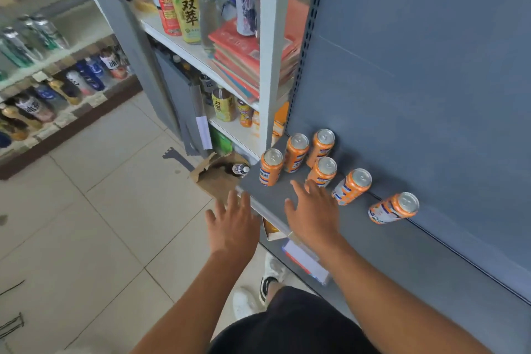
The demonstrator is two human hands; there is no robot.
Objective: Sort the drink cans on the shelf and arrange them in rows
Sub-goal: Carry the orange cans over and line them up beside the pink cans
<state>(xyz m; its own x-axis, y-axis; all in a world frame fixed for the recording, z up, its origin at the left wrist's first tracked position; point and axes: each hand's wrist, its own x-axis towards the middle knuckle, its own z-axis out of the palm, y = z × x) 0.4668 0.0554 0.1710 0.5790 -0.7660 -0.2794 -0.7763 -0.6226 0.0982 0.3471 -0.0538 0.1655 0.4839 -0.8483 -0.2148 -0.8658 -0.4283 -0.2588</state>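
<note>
Orange cans [297, 152] stood scattered on the grey shelf [267, 195], right of the frame's centre. Head view: my right grip [311, 215] was open and empty, reaching just beside the nearest can [323, 171]; my left grip [232, 227] was open too, at the shelf's front edge. I judged each can should be taken by its sides, kept upright, and set flush in line.

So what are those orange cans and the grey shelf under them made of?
The orange cans look like thin metal, probably aluminium: shiny silvery tops, glossy printed sides. The grey shelf seems to be painted sheet metal, matte, with a thin front edge, though that is a guess.
</note>
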